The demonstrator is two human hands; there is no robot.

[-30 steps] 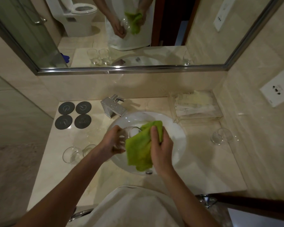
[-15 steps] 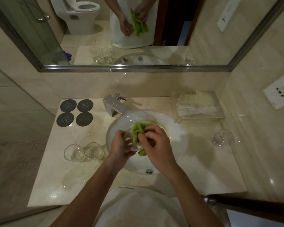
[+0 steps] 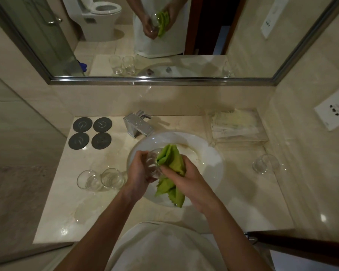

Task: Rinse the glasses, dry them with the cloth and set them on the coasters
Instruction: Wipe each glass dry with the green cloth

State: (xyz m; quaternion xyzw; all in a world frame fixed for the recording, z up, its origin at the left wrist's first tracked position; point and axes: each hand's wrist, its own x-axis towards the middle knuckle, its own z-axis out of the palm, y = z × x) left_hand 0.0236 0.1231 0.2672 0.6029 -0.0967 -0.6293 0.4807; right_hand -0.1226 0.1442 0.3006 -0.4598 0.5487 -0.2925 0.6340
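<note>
Over the white basin (image 3: pixel 207 153), the left hand (image 3: pixel 140 171) wraps its grip around a clear glass (image 3: pixel 154 163), while the right hand (image 3: pixel 184 178) clutches the green cloth (image 3: pixel 171 163) against the glass's mouth. Two glasses (image 3: pixel 100 178) stand left on the worktop (image 3: pixel 98 208), near four empty dark coasters (image 3: pixel 91 133); another glass (image 3: pixel 263 164) stands right.

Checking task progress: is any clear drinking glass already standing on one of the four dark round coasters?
No, all four dark round coasters are bare; the two clear glasses stand nearer, on the counter.
</note>
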